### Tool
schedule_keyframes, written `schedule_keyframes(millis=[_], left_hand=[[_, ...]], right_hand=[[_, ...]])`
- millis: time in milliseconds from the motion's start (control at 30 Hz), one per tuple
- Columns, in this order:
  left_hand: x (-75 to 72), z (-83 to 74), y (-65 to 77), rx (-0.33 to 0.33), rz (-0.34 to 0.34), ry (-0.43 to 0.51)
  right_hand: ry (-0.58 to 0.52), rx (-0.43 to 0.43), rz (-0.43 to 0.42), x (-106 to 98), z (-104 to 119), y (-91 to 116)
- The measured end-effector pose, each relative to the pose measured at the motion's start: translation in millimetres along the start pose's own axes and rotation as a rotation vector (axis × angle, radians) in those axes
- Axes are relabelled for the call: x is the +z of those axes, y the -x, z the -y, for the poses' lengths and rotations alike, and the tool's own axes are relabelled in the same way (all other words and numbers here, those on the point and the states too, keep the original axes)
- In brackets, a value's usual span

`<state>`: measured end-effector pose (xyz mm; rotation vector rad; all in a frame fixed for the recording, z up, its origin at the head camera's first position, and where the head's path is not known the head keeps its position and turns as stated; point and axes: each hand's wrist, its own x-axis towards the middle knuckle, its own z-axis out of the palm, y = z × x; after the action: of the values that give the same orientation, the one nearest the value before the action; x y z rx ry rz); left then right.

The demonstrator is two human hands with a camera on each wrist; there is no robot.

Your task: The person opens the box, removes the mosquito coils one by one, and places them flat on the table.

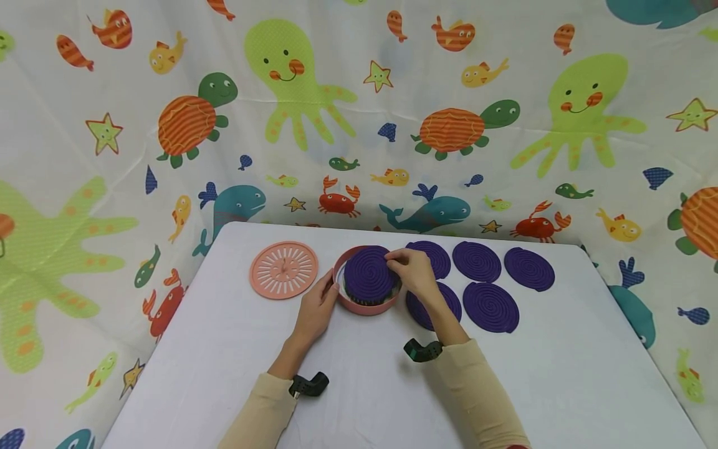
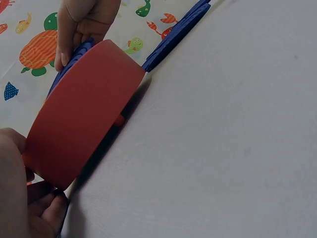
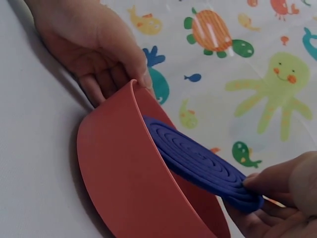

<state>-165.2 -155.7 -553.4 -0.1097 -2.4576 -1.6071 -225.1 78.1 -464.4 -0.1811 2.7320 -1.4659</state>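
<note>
My right hand (image 1: 415, 272) pinches the edge of a purple mosquito coil (image 1: 370, 274) between thumb and fingers. The coil lies tilted over the mouth of a round pink mosquito-coil holder (image 1: 367, 309), and its far edge dips inside the rim in the right wrist view. My left hand (image 1: 315, 309) grips the left side of that holder, with the thumb (image 3: 141, 74) at the rim and the fingers against the outer wall. Under the coil a patterned, dark-edged layer partly shows inside the holder; most of it is hidden.
Several more purple coils (image 1: 491, 307) lie flat in two rows on the white table (image 1: 359, 380), right of the holder. The pink slotted lid (image 1: 283, 270) lies to its left. Behind the table hangs a curtain (image 1: 348, 112) printed with sea animals.
</note>
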Motion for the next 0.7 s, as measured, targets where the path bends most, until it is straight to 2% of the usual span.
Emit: schedule_keyframes(millis=[367,700], left_hand=[[-0.6,-0.1,-0.1,-0.005,0.002,-0.008],[-0.5,-0.4,-0.5,-0.006,0.002,-0.012]], right_hand=[[-0.063,-0.002,-0.051,-8.8,0.8,5.4],[-0.065,0.006,-0.081,-20.1,-3.0,10.4]])
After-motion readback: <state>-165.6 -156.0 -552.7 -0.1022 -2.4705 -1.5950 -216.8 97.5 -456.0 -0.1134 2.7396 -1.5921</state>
